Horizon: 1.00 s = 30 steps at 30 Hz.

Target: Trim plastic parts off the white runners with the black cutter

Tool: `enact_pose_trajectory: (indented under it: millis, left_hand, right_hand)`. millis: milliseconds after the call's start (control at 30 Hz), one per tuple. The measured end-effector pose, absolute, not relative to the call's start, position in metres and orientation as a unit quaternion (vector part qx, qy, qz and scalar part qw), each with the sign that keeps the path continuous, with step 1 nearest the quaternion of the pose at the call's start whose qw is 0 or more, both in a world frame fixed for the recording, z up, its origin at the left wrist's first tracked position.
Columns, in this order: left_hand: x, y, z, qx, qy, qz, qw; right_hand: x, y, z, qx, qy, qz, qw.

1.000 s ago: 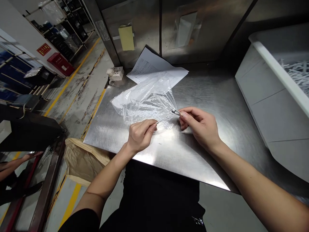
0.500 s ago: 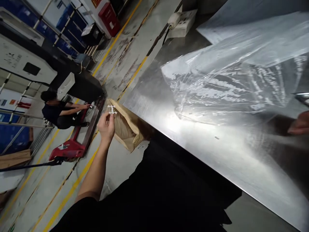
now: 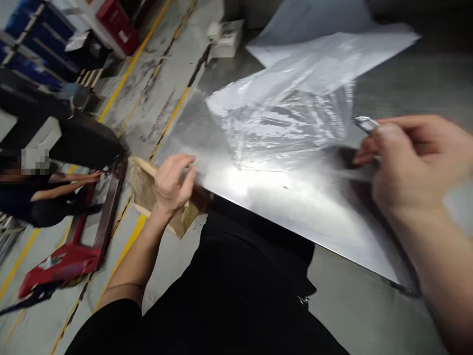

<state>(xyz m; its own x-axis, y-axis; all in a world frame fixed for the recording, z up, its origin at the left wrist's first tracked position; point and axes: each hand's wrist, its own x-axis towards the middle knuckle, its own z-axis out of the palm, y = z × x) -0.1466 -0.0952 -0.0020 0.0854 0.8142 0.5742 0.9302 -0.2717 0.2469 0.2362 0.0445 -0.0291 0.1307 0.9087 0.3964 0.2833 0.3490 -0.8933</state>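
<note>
My left hand (image 3: 172, 185) is over the table's near left edge, thumb and forefinger slightly apart, and nothing shows between them. Just below and beside it gapes a brown paper bag (image 3: 142, 185), partly hidden by the hand and wrist. At the right, above the metal table (image 3: 258, 190), my right hand (image 3: 410, 158) is closed around a small shiny metal tool (image 3: 365, 123). Only the tool's pointed end shows, aimed left, so its exact kind is unclear. Clear plastic film (image 3: 288, 128) lies crumpled on the table between my hands.
A bluish-white sheet (image 3: 314, 29) lies at the far side of the table. A white power strip (image 3: 228, 39) sits at its far left corner. On the floor at left, a person (image 3: 48, 197) crouches by a red pallet jack (image 3: 61, 266). A tiny scrap (image 3: 285, 187) lies on the tabletop.
The small white plastic piece is gone from my left hand, whose fingers have parted. That hand is now nearer the table edge. My right hand has come into view with the metal tool.
</note>
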Motion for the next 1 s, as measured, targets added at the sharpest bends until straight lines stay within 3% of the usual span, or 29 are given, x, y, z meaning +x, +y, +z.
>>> enact_pose_trajectory:
  millis: [167, 500, 767, 1000]
  left_hand:
    - [-0.044, -0.051, -0.002, -0.894, -0.371, -0.251, -0.006]
    - [-0.003, -0.025, 0.013, -0.907, -0.404, -0.087, -0.076]
    - [0.005, -0.028, 0.003, -0.924, -0.375, -0.049, 0.058]
    - [-0.011, 0.020, 0.030, -0.872, -0.381, -0.227, 0.208]
  right_hand:
    - [0.239, 0.051, -0.024, -0.454, -0.587, 0.249, 0.622]
    - [0.236, 0.041, -0.021, -0.454, -0.612, 0.278, 0.584]
    - [0.240, 0.046, -0.027, -0.473, -0.616, 0.283, 0.563]
    - [0.242, 0.047, -0.027, -0.479, -0.613, 0.282, 0.561]
